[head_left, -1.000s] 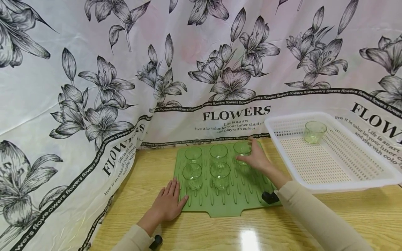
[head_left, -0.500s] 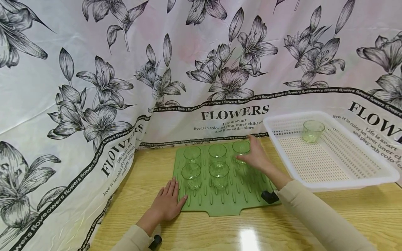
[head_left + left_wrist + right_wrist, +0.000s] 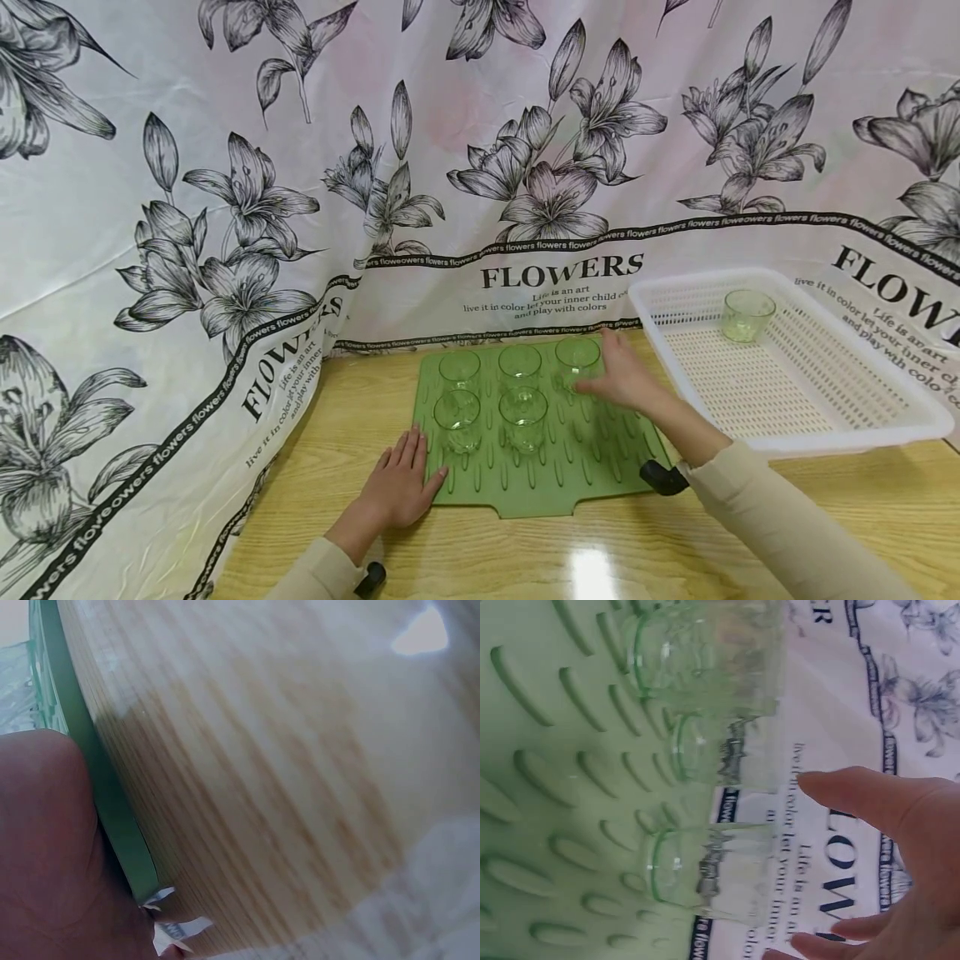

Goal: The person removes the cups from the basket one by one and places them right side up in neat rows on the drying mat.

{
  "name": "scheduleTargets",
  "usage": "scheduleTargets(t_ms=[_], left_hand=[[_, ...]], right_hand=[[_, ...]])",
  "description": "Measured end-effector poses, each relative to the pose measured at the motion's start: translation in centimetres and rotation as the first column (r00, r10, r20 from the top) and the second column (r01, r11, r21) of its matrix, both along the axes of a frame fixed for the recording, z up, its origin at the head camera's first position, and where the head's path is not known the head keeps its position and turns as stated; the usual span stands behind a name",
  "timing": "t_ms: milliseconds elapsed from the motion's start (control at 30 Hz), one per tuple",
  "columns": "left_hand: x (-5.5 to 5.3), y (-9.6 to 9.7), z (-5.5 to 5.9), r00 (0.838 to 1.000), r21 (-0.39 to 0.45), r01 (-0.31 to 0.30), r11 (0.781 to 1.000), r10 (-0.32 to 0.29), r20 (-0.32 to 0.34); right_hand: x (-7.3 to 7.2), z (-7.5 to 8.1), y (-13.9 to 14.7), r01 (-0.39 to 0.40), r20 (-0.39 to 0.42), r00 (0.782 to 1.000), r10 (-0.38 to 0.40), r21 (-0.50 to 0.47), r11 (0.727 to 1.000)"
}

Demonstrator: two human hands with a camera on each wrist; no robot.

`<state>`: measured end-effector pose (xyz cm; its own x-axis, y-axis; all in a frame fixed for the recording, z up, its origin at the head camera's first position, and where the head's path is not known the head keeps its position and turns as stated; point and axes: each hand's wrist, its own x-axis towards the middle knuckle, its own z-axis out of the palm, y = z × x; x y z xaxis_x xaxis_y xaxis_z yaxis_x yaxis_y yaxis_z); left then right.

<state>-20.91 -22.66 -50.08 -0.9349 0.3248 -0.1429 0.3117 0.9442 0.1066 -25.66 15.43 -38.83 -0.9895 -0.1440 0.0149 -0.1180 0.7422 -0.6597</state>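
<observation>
My right hand [image 3: 628,377] is beside a clear green glass [image 3: 576,367] at the back right of the green ridged mat [image 3: 536,498]. In the right wrist view, thumb and fingers are spread, with a gap between them and that glass [image 3: 712,874]. Two more glasses stand in the back row, a left one [image 3: 459,371] and a middle one [image 3: 520,368]. In front of them stand a left glass [image 3: 457,421] and a right glass [image 3: 523,419]. My left hand [image 3: 401,483] lies flat at the mat's left edge, thumb touching its border.
A white perforated plastic basket [image 3: 832,444] stands on the right, one green glass [image 3: 748,317] upright at its back. The wooden table [image 3: 480,558] extends in front of the mat. Behind hangs a white flower-printed cloth [image 3: 420,300].
My right hand has let go of the back right glass and drawn slightly to the right. The glass stays on the mat. My left hand has not moved.
</observation>
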Motion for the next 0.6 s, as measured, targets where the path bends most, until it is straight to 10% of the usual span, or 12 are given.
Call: scheduleTargets(t_ms=[600], left_hand=[[0.7, 0.3, 1.2, 0.999, 0.005, -0.001, 1.0, 0.001, 0.034]], right_hand=[[2.2, 2.7, 2.7, -0.105, -0.068, 0.992, 0.109, 0.064, 0.992]])
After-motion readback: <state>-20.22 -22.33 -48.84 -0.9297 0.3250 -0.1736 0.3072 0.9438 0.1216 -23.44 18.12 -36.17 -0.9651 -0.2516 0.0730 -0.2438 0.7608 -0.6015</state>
